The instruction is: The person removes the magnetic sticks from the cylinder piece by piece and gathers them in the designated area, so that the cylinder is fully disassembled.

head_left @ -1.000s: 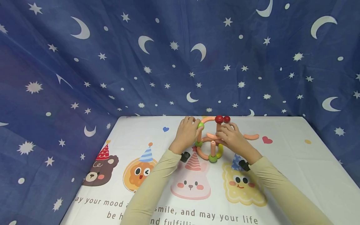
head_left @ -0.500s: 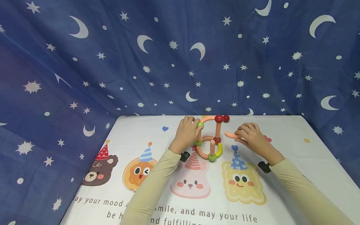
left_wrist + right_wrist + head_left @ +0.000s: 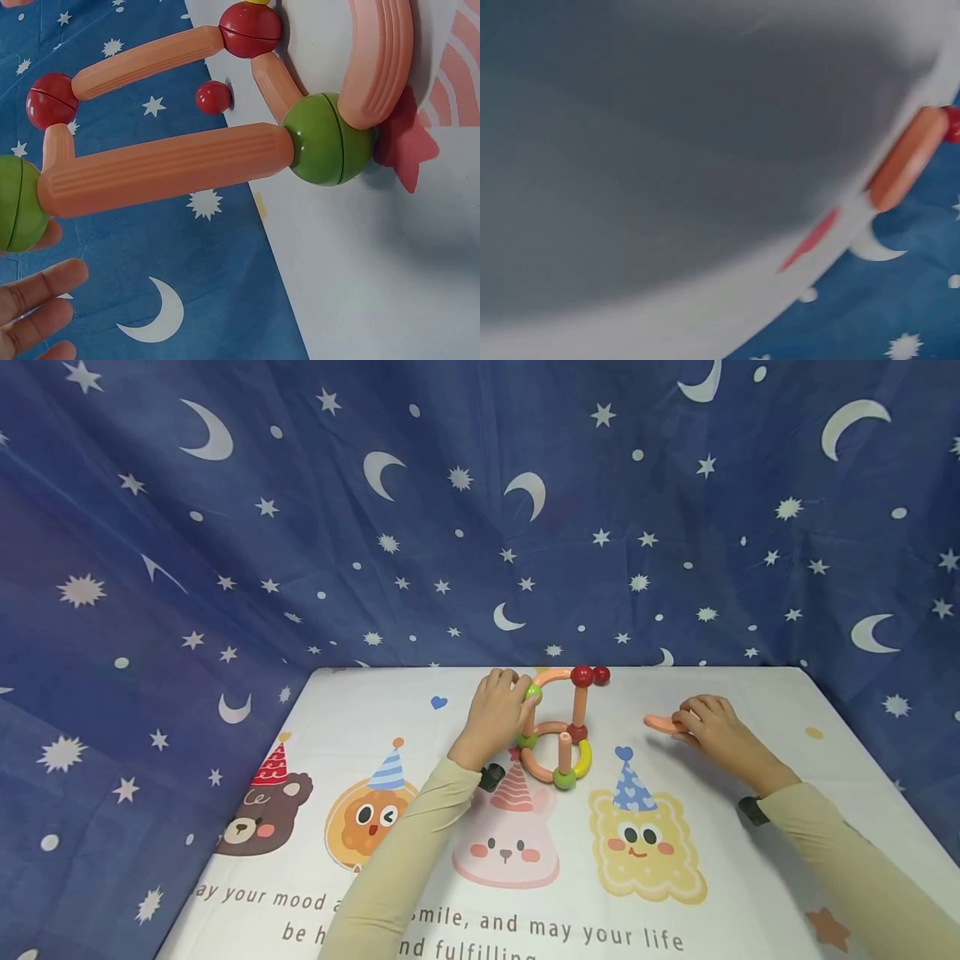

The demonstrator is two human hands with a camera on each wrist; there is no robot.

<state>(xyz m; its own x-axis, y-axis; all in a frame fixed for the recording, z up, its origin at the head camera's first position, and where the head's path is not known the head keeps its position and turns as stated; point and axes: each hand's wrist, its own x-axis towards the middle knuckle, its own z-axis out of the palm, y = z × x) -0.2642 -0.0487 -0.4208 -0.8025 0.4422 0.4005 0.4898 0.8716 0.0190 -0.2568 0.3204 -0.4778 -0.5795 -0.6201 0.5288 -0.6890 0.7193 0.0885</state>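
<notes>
My left hand (image 3: 495, 714) grips the upper green ball (image 3: 533, 693) of a toy frame made of orange rods and coloured balls; in the left wrist view, fingertips (image 3: 56, 281) show beside that ball. A long orange rod (image 3: 169, 169) runs from it to a lower green ball (image 3: 330, 139). The frame's base ring has a yellow curved piece (image 3: 582, 759) and a front green ball (image 3: 564, 778) bearing an upright orange stick (image 3: 565, 752). Away to the right, my right hand (image 3: 716, 735) pinches a curved orange stick (image 3: 662, 724) low over the table; its far end is hidden by the fingers.
A loose red ball (image 3: 214, 97) lies behind the frame, close to the frame's upper red ball (image 3: 582, 676). The printed white tablecloth (image 3: 810, 827) ends at a blue star-and-moon curtain (image 3: 420, 552). In the right wrist view an orange rod (image 3: 909, 159) shows at the right.
My right hand has moved right, away from the frame, carrying the curved orange stick with it. The frame's lower red ball has come into sight. My left hand has stayed on the green ball.
</notes>
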